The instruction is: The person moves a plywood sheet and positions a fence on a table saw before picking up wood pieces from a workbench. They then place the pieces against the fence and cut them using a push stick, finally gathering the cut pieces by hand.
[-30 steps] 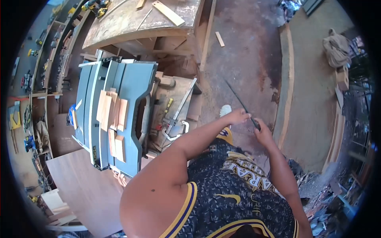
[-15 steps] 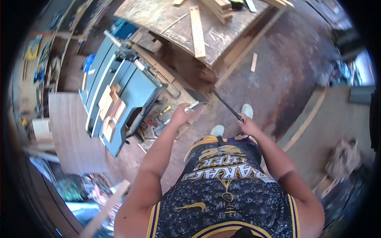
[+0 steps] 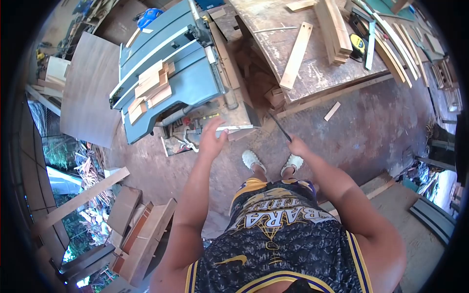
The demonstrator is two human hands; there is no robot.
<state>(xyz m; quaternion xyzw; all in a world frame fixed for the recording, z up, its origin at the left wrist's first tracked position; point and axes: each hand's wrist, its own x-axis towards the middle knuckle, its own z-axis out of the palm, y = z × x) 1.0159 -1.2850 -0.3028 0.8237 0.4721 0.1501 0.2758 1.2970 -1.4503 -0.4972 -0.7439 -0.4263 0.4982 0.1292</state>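
Note:
My right hand [image 3: 297,146] is closed around the near end of a long, thin dark rod [image 3: 280,126], which points away from me toward the floor by the workbench. My left hand [image 3: 211,141] reaches forward with its fingers stretched out and the thumb apart. It overlaps the near end of a white-edged board [image 3: 238,128] at the base of the table saw. Beside that hand, small tools and a white hooked piece [image 3: 189,141] lie on the saw's low shelf. The blue-grey table saw [image 3: 188,90] carries a pile of short wood offcuts [image 3: 154,84].
The wooden workbench [image 3: 322,80] holds a flat board [image 3: 296,56], stacked timber [image 3: 333,31] and a yellow tape measure [image 3: 357,45]. A small wood strip [image 3: 332,111] lies on the floor. Planks [image 3: 146,239] lean at lower left; a large brown panel [image 3: 93,88] stands beyond the saw.
The view has swung, showing more of the workbench and the planks at lower left. My left hand's fingers look more spread than before. My right hand keeps holding the rod.

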